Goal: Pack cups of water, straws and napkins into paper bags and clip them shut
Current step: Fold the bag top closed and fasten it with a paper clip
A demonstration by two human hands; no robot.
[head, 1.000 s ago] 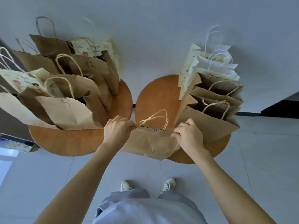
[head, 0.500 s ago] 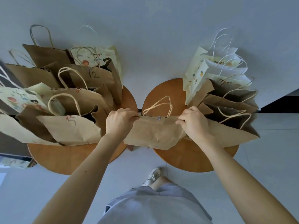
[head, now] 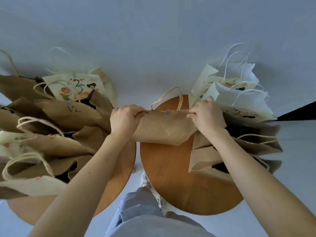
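Nearest, I note my knee and one shoe (head: 152, 189) over the floor between two round tabletops, left tabletop (head: 118, 178) and right tabletop (head: 171, 177). Above the right one, my left hand (head: 124, 121) and right hand (head: 206, 115) are each closed tight on an upper corner of one brown bag (head: 164, 129), held clear of the surface with its mouth flattened shut. One blue clip (head: 168, 112) sits at the mouth's middle, beside the handles. Risk, in my judgement: a single central clip may slip if I tug the corners apart, and setting down among crowded bags could tip neighbours. Count: one held bag, one visible clip on it, roughly eight bags left, about six right; overlap prevents certainty. Cups, straws and napkins are not visible.
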